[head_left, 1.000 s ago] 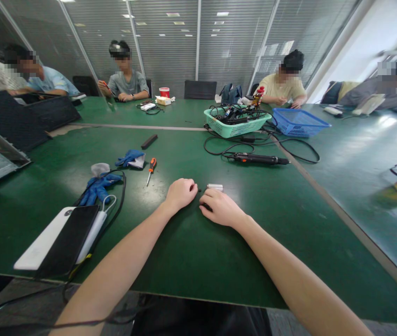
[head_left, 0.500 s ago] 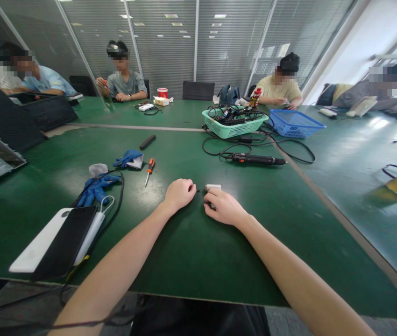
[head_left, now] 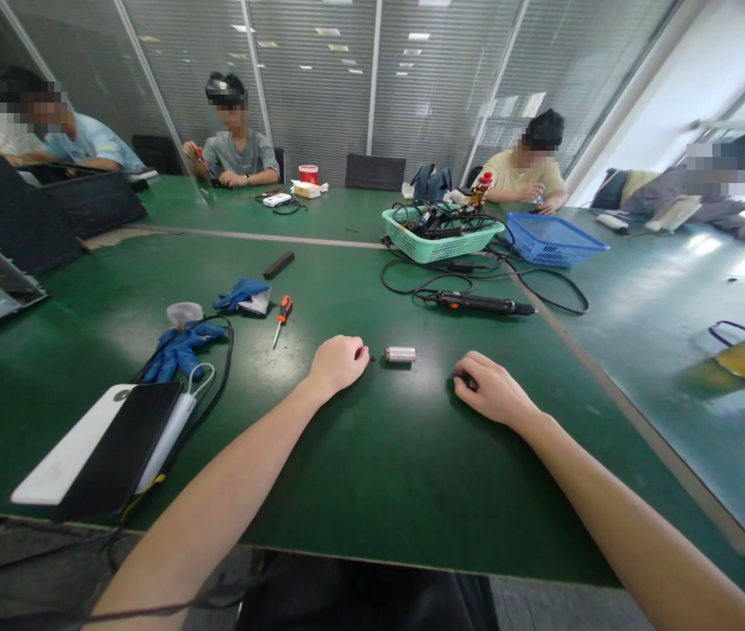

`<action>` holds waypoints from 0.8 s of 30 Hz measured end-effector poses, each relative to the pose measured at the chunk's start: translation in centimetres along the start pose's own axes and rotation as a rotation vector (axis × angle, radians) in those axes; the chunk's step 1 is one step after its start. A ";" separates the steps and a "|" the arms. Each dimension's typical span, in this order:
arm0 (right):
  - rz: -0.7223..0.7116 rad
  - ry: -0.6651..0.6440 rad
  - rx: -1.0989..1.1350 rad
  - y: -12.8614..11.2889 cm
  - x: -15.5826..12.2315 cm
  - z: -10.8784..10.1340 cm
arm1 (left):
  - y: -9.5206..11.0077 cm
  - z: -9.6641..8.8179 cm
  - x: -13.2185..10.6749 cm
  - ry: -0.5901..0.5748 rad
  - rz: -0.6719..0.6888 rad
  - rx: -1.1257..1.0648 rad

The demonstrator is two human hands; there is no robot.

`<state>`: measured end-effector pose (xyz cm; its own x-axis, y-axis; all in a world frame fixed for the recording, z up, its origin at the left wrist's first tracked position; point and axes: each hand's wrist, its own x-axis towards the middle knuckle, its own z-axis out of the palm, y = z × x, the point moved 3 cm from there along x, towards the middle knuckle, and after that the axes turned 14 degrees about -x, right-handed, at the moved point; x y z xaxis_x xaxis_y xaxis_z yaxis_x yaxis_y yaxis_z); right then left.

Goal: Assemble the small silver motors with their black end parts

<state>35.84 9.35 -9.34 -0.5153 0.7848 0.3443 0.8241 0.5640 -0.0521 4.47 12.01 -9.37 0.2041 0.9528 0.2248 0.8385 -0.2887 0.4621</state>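
Note:
My left hand (head_left: 339, 362) rests on the green table with its fingers curled closed; what is inside them, if anything, is hidden. A tiny dark bit shows on the table just by its fingertips. To the right of that hand a small silvery metal cylinder (head_left: 400, 354) lies on its side, touched by neither hand. Farther right, my right hand (head_left: 494, 388) is closed low over the table. Something small and dark (head_left: 470, 381) shows between its thumb and fingers, too covered to name.
An orange-handled screwdriver (head_left: 282, 321), blue gloves (head_left: 179, 350) and a phone (head_left: 116, 447) lie on the left. Ahead are a black electric screwdriver (head_left: 484, 303) with its cable, a green basket (head_left: 442, 245) of tools and a blue basket (head_left: 553, 241). Several people sit around the table.
My right hand has moved right, away from the metal cylinder, which now shows fully. The dark thing has gone with it. My left hand has stayed in place.

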 end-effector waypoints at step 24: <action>0.032 -0.019 -0.023 5.2 -4.2 -0.9 | -0.2 0.4 0.1 0.011 0.025 0.022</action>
<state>42.49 8.72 -10.19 -0.4927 0.8074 0.3246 0.8454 0.5325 -0.0414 4.51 12.22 -9.80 0.2197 0.9441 0.2456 0.8442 -0.3102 0.4372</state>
